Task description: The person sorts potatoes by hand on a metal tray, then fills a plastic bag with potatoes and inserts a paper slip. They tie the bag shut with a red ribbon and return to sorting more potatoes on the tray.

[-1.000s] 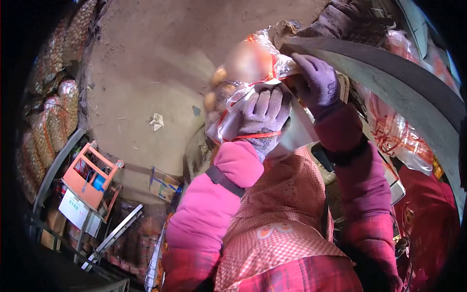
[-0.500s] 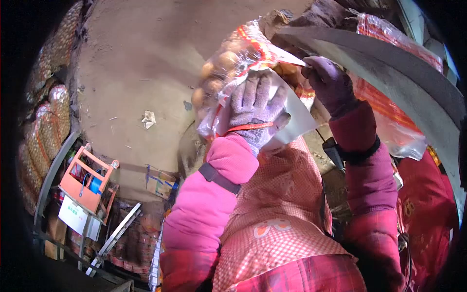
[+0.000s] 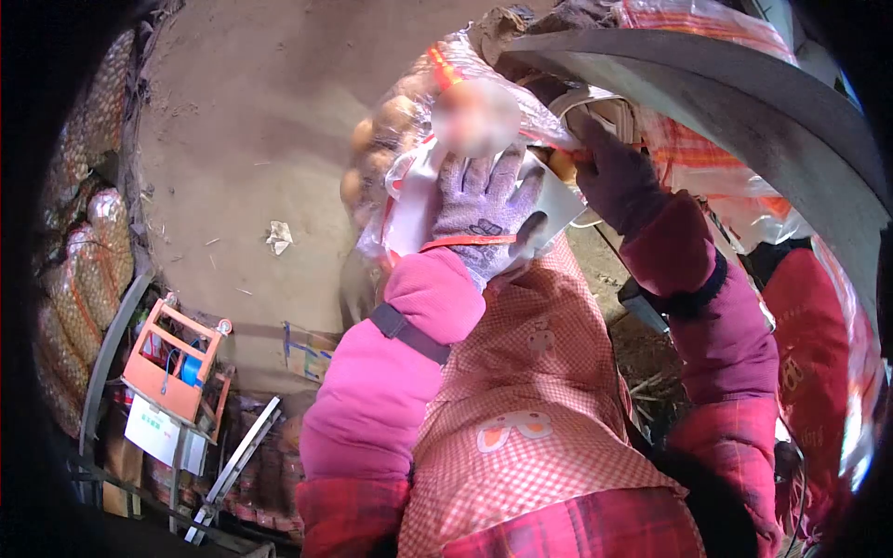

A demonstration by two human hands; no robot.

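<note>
The potato bag [image 3: 395, 116] lies ahead-left, long axis slanting away rightward, nearer the flat, finger-spread left hand [image 3: 486, 206]; the right hand [image 3: 614, 172] pinches its edge.

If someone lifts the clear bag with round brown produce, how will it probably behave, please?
The bag is probably heavy, since many round pieces show through it. It would likely sag and shift rather than stay stiff, because its thin film bulges around them. Its glossy surface might also feel slippery.
</note>
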